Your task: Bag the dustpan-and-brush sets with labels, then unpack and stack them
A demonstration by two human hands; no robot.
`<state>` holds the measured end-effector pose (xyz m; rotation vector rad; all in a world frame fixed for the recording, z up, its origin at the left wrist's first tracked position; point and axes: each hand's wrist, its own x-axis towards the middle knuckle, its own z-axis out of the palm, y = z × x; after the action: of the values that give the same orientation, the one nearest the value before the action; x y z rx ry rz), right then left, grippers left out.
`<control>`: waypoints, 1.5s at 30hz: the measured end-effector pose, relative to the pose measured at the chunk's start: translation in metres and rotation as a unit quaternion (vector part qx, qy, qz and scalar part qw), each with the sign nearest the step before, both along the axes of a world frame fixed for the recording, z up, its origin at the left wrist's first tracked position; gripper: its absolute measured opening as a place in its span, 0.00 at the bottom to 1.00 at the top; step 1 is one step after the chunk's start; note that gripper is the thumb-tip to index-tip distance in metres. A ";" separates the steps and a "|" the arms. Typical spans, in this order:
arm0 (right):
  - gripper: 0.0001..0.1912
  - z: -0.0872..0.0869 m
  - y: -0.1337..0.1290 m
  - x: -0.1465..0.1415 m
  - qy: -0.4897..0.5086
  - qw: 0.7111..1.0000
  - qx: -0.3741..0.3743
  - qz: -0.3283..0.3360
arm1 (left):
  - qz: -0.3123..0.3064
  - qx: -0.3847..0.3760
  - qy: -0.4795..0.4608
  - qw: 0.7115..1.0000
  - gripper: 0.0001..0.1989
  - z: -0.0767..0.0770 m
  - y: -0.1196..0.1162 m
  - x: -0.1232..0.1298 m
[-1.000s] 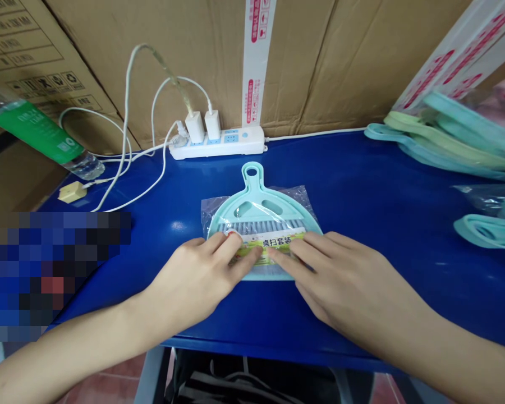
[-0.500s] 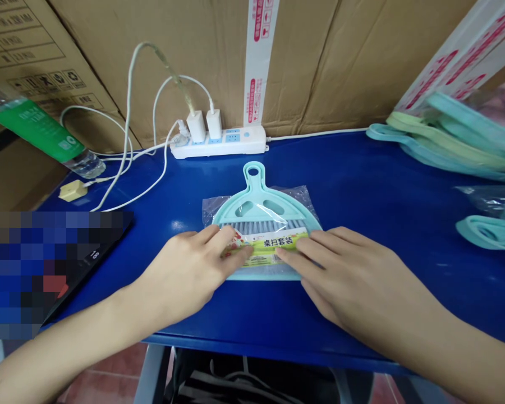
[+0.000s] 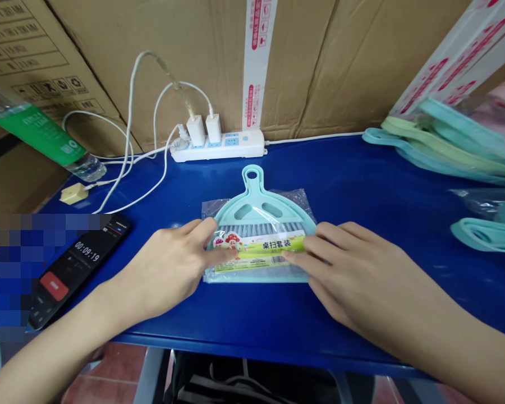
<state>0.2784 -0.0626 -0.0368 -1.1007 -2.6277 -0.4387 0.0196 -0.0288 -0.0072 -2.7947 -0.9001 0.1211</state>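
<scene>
Left hand [image 3: 166, 272], right hand [image 3: 353, 269]: fingers [image 3: 301, 262] slid apart | dustpan set [image 3: 255, 197] beneath, touching

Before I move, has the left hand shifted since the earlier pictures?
Yes. Judged against the power strip, the left hand has shifted left, toward the dustpan's left side.

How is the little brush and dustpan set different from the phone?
The brush and dustpan set is mostly light blue-green, but the phone is black.
The set is inside a clear bag, while the phone is unwrapped with its screen lit.
The left hand and right hand both touch the wrapped set, but neither touches the phone.
Both things lie on the blue table.
</scene>
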 end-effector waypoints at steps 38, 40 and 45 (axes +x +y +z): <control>0.19 0.018 0.008 0.032 0.034 0.996 -0.083 -0.020 | 0.047 -0.121 -0.081 0.988 0.28 0.013 0.008 -0.017; 0.19 0.019 0.009 0.031 0.038 0.994 -0.099 -0.030 | 0.040 -0.115 -0.088 0.989 0.28 0.013 0.006 -0.017; 0.16 0.019 0.009 0.027 0.055 0.991 -0.118 -0.020 | 0.016 -0.017 -0.098 0.995 0.23 0.002 -0.004 -0.006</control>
<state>0.3053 -0.0535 -0.0182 -1.2117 -2.6132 -0.0709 0.0133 -0.0325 -0.0053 -2.8629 -0.9944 -0.1384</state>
